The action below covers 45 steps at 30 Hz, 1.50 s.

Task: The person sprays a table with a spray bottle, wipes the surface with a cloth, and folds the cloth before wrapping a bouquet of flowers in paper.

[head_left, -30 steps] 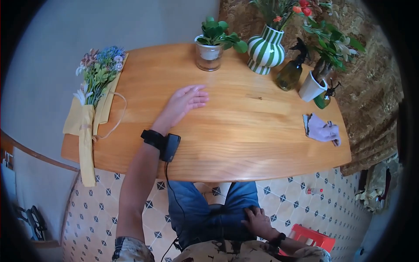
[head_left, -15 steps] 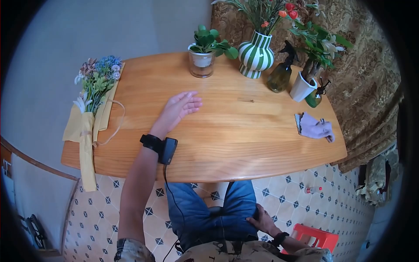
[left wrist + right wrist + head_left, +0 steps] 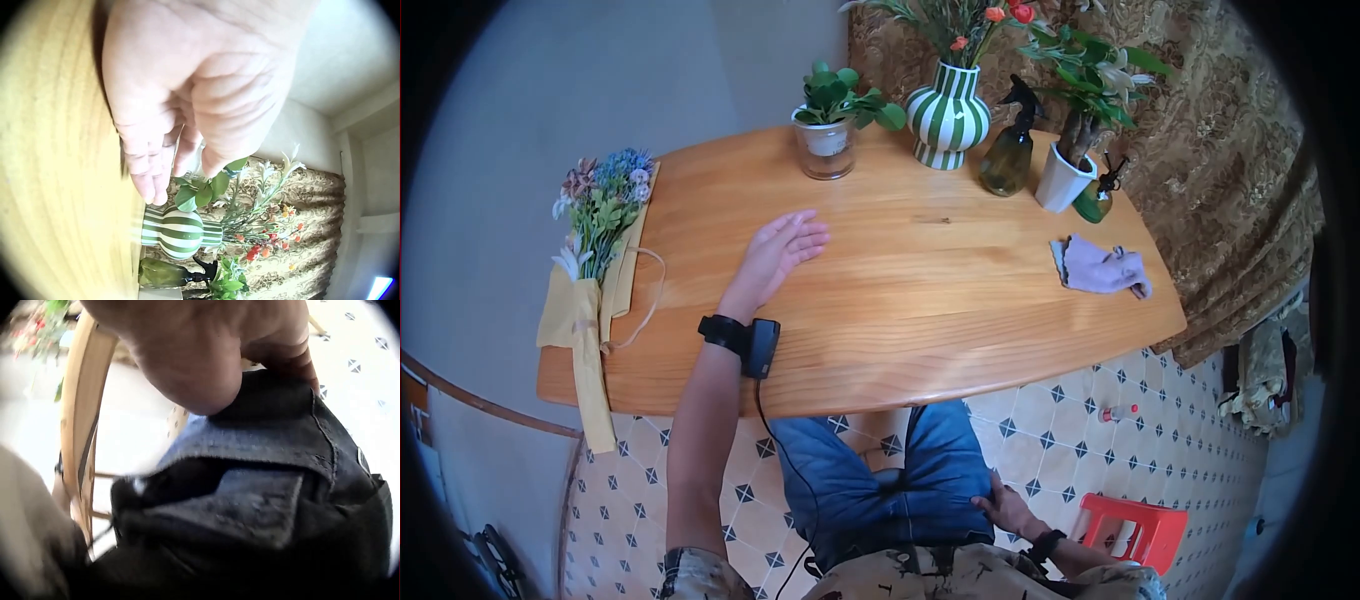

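My left hand [image 3: 782, 247] lies flat on the wooden table [image 3: 920, 320] with fingers straight and together, holding nothing; the left wrist view shows the same left hand [image 3: 187, 112] over the wood, fingers extended. A glass pot with a green plant [image 3: 828, 120] stands beyond its fingertips. A wrapped bouquet [image 3: 595, 240] in yellow paper lies at the table's left edge. My right hand [image 3: 1005, 505] rests on my thigh in blue jeans [image 3: 900, 480] below the table. In the right wrist view the right hand [image 3: 206, 350] presses on the denim [image 3: 262, 487].
A green-striped vase [image 3: 947, 115] with flowers, a dark green spray bottle [image 3: 1008, 150], a white pot [image 3: 1062, 175] and a small green bottle [image 3: 1092, 200] stand along the far edge. A lilac cloth [image 3: 1097, 267] lies at right. A red stool [image 3: 1135, 530] sits on the tiled floor.
The view has shifted, so the table sits further left and up in the frame. My left hand stays flat on the wood; my right hand slid slightly along the thigh.
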Available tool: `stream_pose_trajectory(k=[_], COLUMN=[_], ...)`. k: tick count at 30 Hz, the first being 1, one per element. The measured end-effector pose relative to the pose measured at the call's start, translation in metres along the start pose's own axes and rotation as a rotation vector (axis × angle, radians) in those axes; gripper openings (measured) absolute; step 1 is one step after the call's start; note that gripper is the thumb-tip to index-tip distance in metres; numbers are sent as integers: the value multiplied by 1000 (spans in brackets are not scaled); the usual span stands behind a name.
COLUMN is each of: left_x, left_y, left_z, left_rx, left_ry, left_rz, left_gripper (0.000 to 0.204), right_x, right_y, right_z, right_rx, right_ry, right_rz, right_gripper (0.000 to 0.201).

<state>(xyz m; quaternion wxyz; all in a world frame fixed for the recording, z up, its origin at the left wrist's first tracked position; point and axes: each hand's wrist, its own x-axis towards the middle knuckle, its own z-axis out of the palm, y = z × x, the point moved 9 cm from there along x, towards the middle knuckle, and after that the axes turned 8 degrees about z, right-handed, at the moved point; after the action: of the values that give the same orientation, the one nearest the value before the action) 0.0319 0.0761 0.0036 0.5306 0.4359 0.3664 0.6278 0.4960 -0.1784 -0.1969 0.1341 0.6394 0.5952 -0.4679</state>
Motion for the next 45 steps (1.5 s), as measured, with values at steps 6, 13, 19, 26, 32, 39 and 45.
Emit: stream_pose_trajectory(k=[6, 13, 19, 26, 32, 39, 45], left_x=[2, 1, 2, 0, 1, 2, 2], left_y=[-2, -3, -4, 0, -5, -4, -6], left_z=[-2, -6, -3, 1, -5, -3, -1], left_rx=[-13, -13, 17, 15, 27, 47, 82], left_ry=[-6, 21, -25, -28, -18, -33, -43], left_rz=[-2, -8, -3, 4, -2, -5, -33], left_gripper=[37, 36, 37, 38, 45, 45, 45], right_x=[-27, -46, -75, -107, -95, -74, -75], right_y=[-80, -99, -91, -83, -83, -94, -108], right_z=[-15, 9, 32, 21, -1, -8, -26], right_rx=[-309, -704, -664, -497, -522, -533, -495], right_ry=[292, 315, 143, 26, -68, -91, -218], right_rz=[-451, -538, -782, -798, -696, -741, -723], right_gripper=[63, 46, 46, 46, 45, 31, 35])
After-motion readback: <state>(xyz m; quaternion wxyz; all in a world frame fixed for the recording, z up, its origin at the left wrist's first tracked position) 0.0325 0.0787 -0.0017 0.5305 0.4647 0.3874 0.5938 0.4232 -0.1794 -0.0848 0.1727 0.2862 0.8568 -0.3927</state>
